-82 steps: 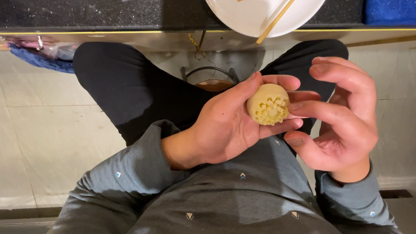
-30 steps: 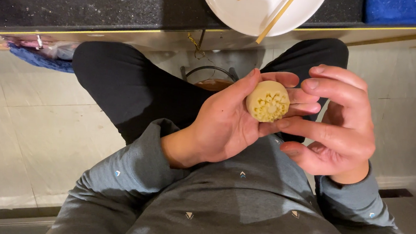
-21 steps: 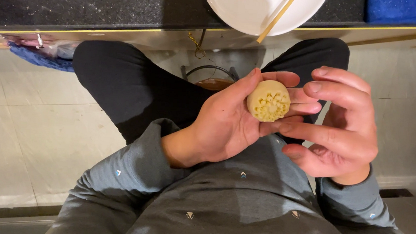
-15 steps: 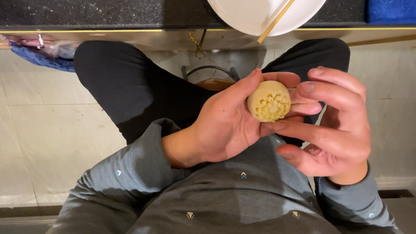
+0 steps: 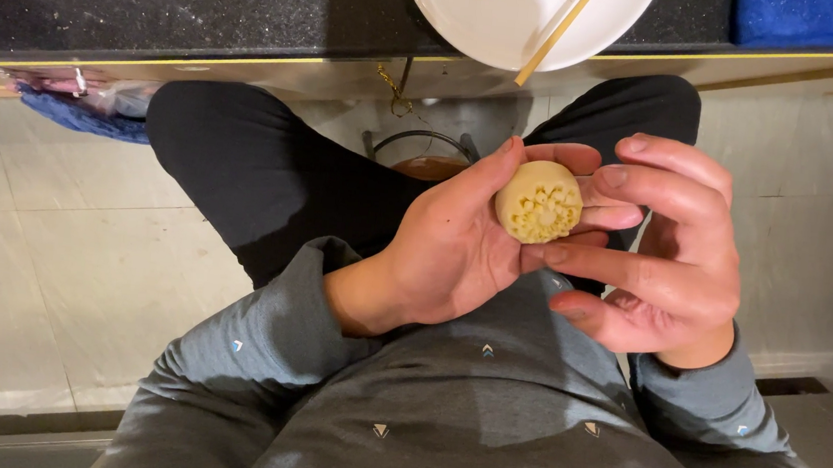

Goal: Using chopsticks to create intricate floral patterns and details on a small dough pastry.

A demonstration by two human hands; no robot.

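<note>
A round pale-yellow dough ball (image 5: 539, 202) with a crumbly filled hollow on top rests on the fingers of my left hand (image 5: 455, 247), which cups it from below. My right hand (image 5: 671, 256) is beside it on the right, fingers spread and curved, its fingertips touching the ball's edge and my left fingers. Both hands are held above my lap, in front of my grey sweater.
A dark counter (image 5: 156, 0) runs along the top with a white plate (image 5: 515, 22) holding thin wooden sticks (image 5: 555, 30). A blue cloth (image 5: 807, 17) lies at top right. Below the hands a small pot (image 5: 423, 159) stands between my knees on a tiled floor (image 5: 63, 253).
My right fingers have shifted around the ball's right side, moving slightly down and inward. My left hand and the ball stay nearly still.
</note>
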